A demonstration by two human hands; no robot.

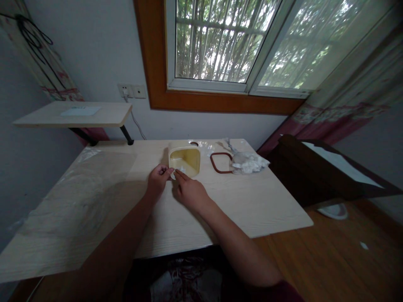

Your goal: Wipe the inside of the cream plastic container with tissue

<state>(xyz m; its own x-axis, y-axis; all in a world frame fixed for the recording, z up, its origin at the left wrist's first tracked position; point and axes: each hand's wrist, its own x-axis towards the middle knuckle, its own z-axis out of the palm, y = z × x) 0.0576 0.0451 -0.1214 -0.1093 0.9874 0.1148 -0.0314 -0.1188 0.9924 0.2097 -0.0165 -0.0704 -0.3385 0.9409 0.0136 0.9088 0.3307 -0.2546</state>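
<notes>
A pale yellow, square-shaped tub point(197, 162) stands open on the table, with some whitish material inside at its near side. Right in front of its near left corner, my two hands meet at the fingertips. My left hand point(156, 180) is closed, thumb and fingers pinching the edge of a small white piece point(173, 176). From the other side, my right hand point(191, 191) holds its fingers together against that same piece. The fingers hide most of it, so its kind cannot be made out.
Right of the tub lie a reddish-brown rounded-square ring point(221, 172) and a clear plastic bag point(250, 162) of white fluffy lumps. Clear plastic film point(94, 184) covers the left of the wooden table point(252, 205). A raised shelf point(47, 119) stands at the back left.
</notes>
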